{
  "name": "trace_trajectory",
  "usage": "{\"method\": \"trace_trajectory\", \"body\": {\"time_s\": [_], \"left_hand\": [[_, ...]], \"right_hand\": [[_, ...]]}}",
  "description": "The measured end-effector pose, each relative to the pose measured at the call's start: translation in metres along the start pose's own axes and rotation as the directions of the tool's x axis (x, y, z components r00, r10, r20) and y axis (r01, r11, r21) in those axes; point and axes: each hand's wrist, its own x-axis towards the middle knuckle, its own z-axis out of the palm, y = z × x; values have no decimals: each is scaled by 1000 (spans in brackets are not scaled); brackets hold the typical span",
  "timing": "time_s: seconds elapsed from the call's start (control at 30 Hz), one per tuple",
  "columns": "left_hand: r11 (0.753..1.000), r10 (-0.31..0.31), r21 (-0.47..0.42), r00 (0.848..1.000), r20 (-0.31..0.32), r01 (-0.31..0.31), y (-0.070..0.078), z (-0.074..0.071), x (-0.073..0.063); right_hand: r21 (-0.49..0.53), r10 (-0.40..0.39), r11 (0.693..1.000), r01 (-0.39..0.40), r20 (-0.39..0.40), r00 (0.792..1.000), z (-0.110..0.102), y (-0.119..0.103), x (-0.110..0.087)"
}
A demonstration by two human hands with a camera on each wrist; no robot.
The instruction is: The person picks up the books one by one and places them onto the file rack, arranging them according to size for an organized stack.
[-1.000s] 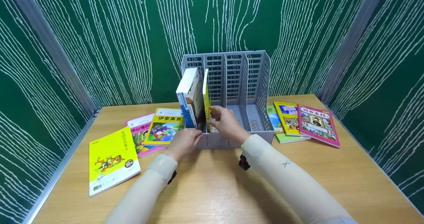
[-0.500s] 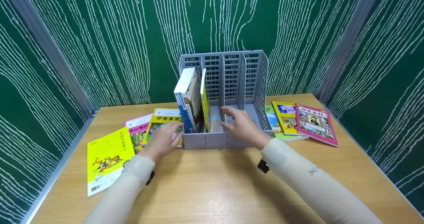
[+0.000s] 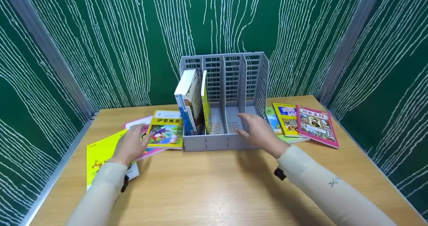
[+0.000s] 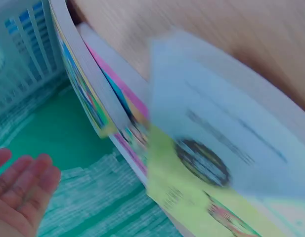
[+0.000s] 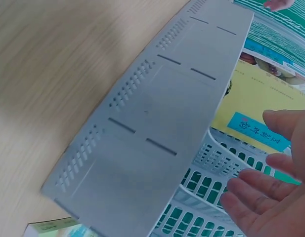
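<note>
Left hand (image 3: 129, 145) near three books (image 3: 165, 134); right hand (image 3: 262, 133) by one four-slot rack (image 3: 217, 142).

The right hand (image 3: 259, 132) has left the upright book (image 3: 205, 105), the left hand (image 3: 128, 144) moving over flat books (image 3: 100, 145).

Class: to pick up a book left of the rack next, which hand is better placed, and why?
Probably the left: the left hand is empty and over those books in the head view; the right hand, also empty, is by the grey rack.
</note>
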Motion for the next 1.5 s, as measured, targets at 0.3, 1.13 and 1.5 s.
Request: {"method": "trace_trajectory", "body": {"time_s": [0.3,1.13,1.5], "left_hand": [[975,-223,6,974,35,223,-47,-19,-13],[781,-624,39,774,108,624,-87,-33,-50],[684,-697,-36,667,265,729,-69,-44,-60]], "right_hand": [[-97,23,995,-22,3,1000,2,18,-9],[-112,31,993,-21,85,996,22,44,-15],[-134,32,991,-16,117,993,28,47,-7]]}}
